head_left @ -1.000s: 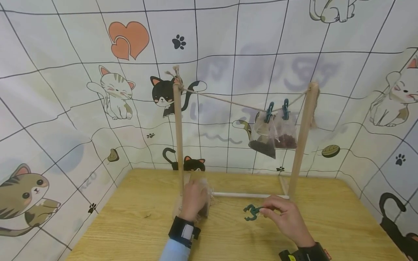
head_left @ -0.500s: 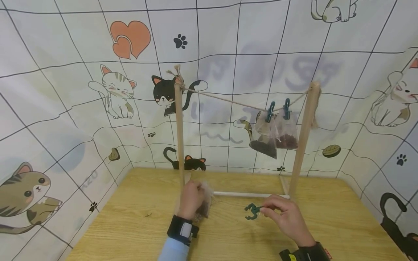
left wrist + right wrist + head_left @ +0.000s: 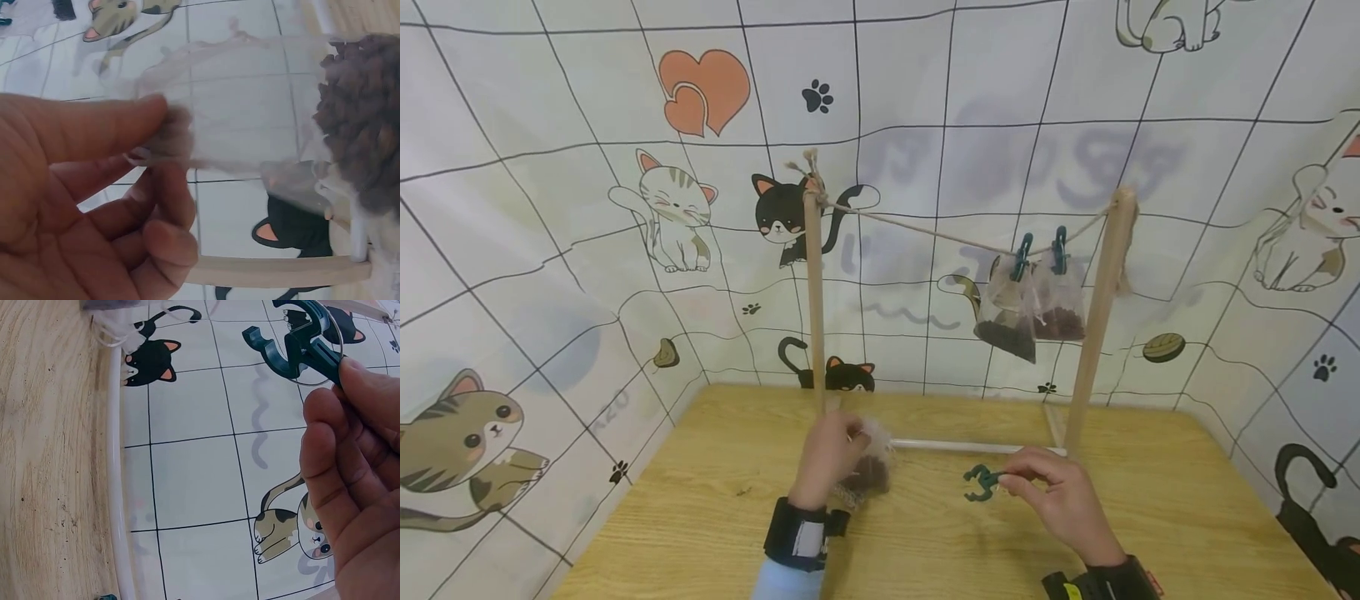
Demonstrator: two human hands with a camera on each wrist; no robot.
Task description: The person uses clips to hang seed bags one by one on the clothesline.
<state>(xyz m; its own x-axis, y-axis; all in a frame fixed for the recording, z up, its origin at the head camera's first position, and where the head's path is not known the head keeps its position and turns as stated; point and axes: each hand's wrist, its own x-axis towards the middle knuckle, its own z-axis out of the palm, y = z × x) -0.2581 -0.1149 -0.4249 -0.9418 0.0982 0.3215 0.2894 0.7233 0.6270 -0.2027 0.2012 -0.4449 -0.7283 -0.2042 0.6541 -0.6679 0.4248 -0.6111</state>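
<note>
My left hand pinches the top of a sheer drawstring bag between thumb and fingers, near the foot of the left post. Dark brown pieces fill the bag's lower end in the left wrist view. Opposite, my right hand squeezes a green clip by its handles, above the table. In the right wrist view the clip has its hooked jaws spread, with nothing between them. Two similar bags hang from the rope, one with blackish contents, one with reddish-brown contents.
A left wooden post and a right wooden post carry the sagging rope. Green clips hold the hung bags close to the right post. A white bar joins the posts low down on the wooden table. Cat-print cloth surrounds it.
My left hand has drawn back slightly and to the left, and more of the brown-filled bag shows beside it. The right hand with the green clip stays almost still.
</note>
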